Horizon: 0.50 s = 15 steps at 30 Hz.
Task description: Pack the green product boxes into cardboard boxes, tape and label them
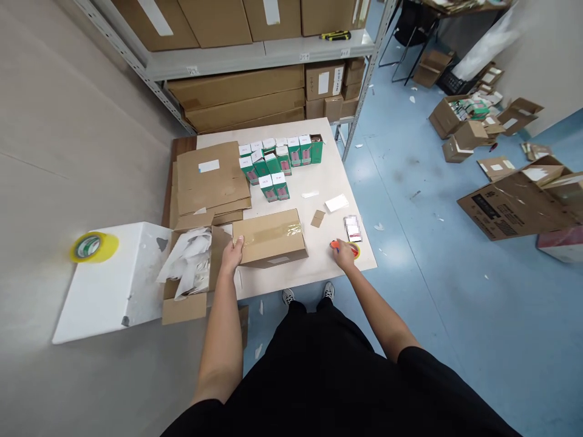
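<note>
A taped cardboard box [268, 237] lies near the front edge of the table [296, 276]. My left hand [233, 254] grips its left end, with the thumb on the top and the other fingers mostly hidden. At the table's right front corner, my right hand [344, 254] is closed around a tape dispenser [354, 249] with red-orange parts and a yellow roll. Just beyond that hand lie small white printed packets [352, 229]. Several green-and-white boxes [273, 164] stand in rows behind the cardboard box.
Flattened cardboard [209, 182] is stacked at the table's left. An open carton of white paper [189, 261] stands beside a white block [109, 273] bearing a yellow tape roll [94, 247]. Metal shelving [259, 56] rises behind; cartons [519, 200] lie on the floor at right.
</note>
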{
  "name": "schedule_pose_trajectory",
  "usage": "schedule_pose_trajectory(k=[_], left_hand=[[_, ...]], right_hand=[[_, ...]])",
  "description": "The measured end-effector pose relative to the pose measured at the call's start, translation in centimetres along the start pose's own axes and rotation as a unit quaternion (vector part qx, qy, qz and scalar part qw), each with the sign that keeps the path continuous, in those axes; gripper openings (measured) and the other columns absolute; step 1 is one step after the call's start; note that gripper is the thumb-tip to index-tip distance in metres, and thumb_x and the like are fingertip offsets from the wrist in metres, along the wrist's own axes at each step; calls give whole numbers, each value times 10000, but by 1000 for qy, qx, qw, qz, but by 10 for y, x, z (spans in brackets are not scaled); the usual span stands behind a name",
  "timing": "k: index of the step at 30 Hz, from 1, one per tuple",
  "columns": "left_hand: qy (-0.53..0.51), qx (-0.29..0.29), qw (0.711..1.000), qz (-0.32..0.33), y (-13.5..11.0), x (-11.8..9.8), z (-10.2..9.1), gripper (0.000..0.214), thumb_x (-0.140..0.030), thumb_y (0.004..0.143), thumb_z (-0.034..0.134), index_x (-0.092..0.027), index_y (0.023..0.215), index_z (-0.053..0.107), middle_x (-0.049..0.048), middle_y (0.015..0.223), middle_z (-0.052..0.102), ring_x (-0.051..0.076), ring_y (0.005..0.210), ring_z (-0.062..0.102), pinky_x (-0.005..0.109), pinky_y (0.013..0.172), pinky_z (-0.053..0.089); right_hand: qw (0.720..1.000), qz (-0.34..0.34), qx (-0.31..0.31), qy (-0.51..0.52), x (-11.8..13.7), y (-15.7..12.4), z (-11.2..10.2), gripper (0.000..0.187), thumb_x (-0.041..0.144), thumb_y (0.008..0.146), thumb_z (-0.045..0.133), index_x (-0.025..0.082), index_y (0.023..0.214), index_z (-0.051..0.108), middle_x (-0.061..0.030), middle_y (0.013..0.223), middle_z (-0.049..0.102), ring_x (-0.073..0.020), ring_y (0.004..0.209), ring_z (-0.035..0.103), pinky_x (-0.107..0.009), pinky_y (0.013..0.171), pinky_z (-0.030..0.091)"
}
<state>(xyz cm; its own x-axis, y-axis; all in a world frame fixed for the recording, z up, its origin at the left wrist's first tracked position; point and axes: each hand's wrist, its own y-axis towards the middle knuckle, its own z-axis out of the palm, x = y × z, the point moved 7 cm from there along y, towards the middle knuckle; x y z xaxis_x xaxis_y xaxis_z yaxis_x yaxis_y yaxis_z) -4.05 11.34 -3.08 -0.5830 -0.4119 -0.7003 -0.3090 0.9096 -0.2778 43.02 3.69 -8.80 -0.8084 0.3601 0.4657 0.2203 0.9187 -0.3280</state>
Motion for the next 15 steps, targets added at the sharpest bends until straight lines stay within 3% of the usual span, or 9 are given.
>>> schedule_pose_trajectory(k=[2,4,8,11,15], left_hand=[[-32,2,999,-27,-1,1,-1,588,-637,1000,529,-192,1344,698,123,1361,718,299,1288,663,400,1111,512],[-39,3,998,-39,-3,-3,-2,572,-628,992,557,-196,1337,704,120,1362,718,309,1298,655,416,1125,497],[-50,14,998,-31,-7,-13,-4,525,-567,1003,575,-172,1321,711,128,1308,744,326,1280,660,434,1117,497],[-61,21,998,-17,-8,-16,-3,510,-567,991,602,-193,1318,714,119,1292,753,324,1279,663,430,1118,494],[-97,28,995,-1,-7,-17,1,526,-564,966,655,-203,1346,698,118,1319,741,310,1289,662,410,1118,495]], right_hand=[[986,-98,-71,116,53,1,-23,520,296,1007,428,156,1489,563,-147,1503,604,-289,1435,510,-447,1201,412],[968,-136,-87,191,101,1,-35,533,377,1039,395,174,1509,542,-123,1535,580,-263,1444,502,-405,1187,430],[972,-128,21,197,172,-1,-28,582,528,1027,475,202,1506,531,-121,1456,645,-281,1310,618,-384,1099,492],[985,-91,55,139,190,3,-28,595,585,990,552,163,1406,597,-163,1324,713,-319,1208,673,-394,1043,509],[983,-32,124,133,188,18,-33,536,613,998,521,136,1148,714,-185,1228,750,-323,1135,693,-373,980,517]])
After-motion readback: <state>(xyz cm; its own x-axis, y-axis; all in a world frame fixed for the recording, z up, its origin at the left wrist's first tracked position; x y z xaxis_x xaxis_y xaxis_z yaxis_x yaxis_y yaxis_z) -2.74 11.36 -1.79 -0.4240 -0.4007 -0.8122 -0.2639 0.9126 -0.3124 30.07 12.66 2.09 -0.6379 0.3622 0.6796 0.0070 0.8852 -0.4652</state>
